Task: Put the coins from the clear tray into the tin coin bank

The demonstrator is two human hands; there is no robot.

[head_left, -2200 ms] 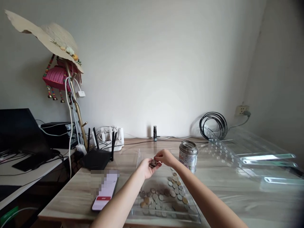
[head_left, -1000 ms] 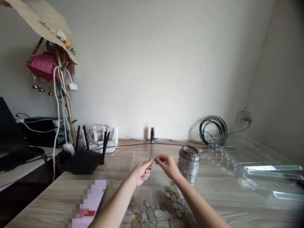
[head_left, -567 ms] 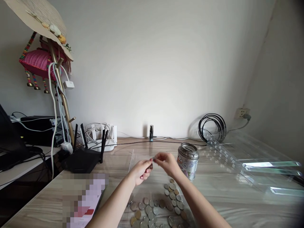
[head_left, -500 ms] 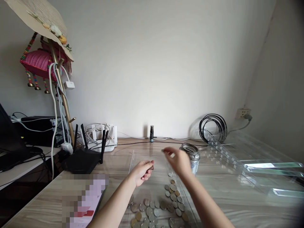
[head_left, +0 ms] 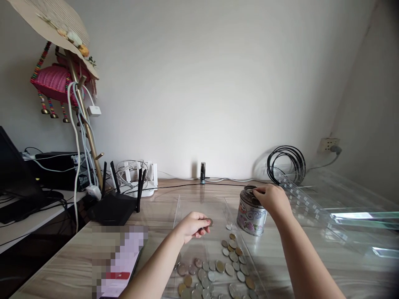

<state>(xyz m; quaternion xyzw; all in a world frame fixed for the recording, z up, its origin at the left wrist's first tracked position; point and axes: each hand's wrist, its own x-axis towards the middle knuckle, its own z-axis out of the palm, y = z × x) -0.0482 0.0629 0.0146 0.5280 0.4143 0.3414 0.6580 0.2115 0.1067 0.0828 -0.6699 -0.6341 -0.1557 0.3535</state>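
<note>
Pinching coin (head_left: 211,222) w/ L hand (head_left: 193,227) over clr tray (head_left: 202,205) | R hand (head_left: 274,202) atop tin (head_left: 251,218) | R grip unclear

Qty: 2 hands (head_left: 193,226), 1 tin (head_left: 252,218), 1 phone (head_left: 116,286), 30+ coins (head_left: 229,269) vis.

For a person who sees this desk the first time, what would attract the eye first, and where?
Probably the wide straw hat at upper left, above a pink woven bag. Next, perhaps, the coins spread over the clear tray at bottom centre, and the patterned tin standing to the tray's right, with the right hand at its top.
</note>
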